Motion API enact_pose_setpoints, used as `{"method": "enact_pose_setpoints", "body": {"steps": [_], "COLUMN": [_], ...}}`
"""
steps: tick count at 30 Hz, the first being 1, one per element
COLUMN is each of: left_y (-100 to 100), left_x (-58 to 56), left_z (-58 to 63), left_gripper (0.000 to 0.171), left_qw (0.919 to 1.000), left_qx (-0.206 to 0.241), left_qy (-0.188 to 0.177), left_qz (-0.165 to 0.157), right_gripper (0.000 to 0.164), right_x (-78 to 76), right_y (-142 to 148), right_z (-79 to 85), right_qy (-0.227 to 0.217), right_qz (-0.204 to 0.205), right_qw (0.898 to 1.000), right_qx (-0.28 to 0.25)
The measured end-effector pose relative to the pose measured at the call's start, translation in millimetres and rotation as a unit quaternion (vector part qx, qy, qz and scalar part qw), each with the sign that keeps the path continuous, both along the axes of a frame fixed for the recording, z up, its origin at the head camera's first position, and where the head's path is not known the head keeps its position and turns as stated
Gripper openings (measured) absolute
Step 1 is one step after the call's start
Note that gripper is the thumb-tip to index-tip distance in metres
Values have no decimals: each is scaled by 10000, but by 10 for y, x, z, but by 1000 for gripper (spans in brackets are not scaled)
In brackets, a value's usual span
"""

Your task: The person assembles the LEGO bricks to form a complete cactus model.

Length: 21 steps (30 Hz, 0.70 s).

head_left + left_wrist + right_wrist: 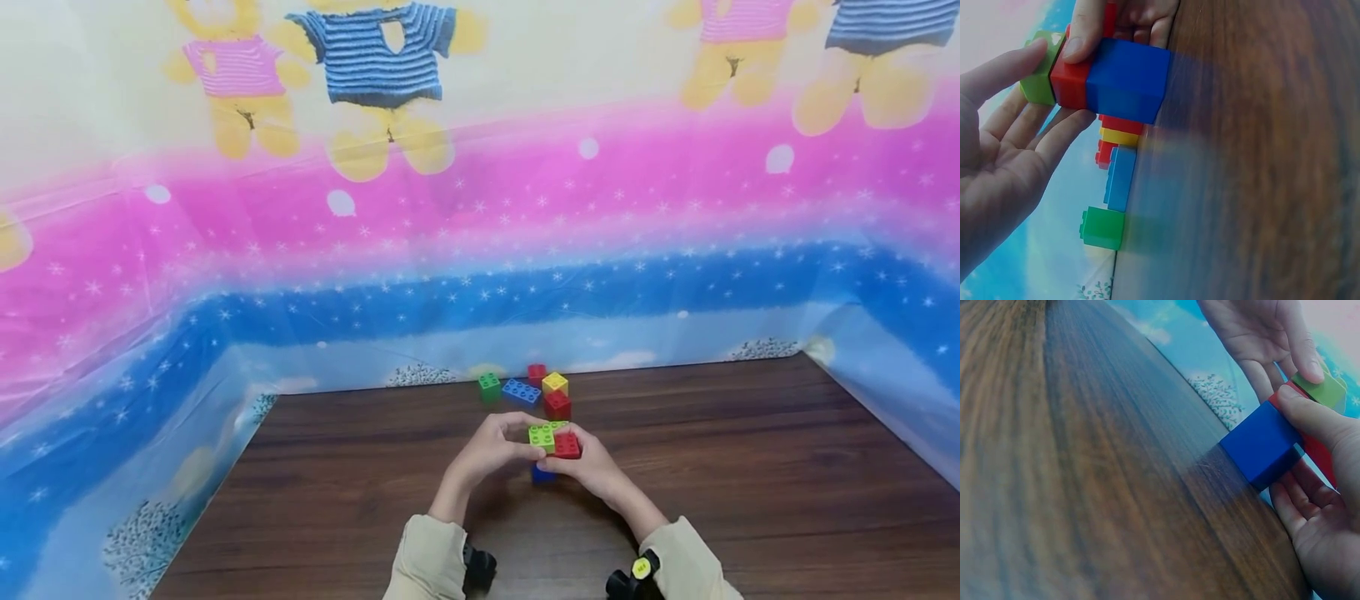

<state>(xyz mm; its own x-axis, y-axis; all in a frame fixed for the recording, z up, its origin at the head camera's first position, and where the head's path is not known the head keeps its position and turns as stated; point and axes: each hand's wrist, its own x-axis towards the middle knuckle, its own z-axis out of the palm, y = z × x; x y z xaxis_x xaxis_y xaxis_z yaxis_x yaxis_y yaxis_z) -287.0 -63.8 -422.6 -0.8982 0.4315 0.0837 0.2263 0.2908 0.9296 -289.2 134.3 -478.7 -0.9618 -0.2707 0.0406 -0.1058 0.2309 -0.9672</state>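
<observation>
There're 2 hands (487, 452) (600, 471), 1 held stack (567, 447) & at back 2 red blks (557, 407) (536, 372), 1 yel (555, 382), 1 blu (521, 392), 1 grn (489, 387).

Two-handed hold

Left hand (1010, 150) grips lime-green brick (1041, 82); red brick (1071, 84) adjoins it, then dark-blue brick (1125, 78). Right hand (1085, 28): thumb on red brick. Beyond, on wooden surface (1254, 156): green brick (1104, 228), light-blue brick (1121, 180), yellow brick (1119, 137) between two red bricks (1104, 153).
</observation>
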Motion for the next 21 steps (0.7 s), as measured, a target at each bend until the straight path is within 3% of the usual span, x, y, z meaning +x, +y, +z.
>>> {"method": "enact_pose_setpoints", "body": {"steps": [6,21], "left_y": [17,80], "left_x": [5,-2], "left_z": [21,34], "left_gripper": [35,34], "left_qw": [10000,9970], "left_qx": [-3,-561], "left_qy": [63,368], "left_qz": [43,378], "right_gripper": [56,53], "right_x": [-2,29], "right_y": [16,-6], "right_z": [8,15], "right_qy": [33,123], "right_qz": [7,-156], "right_qw": [10000,9996], "right_qx": [77,174]}}
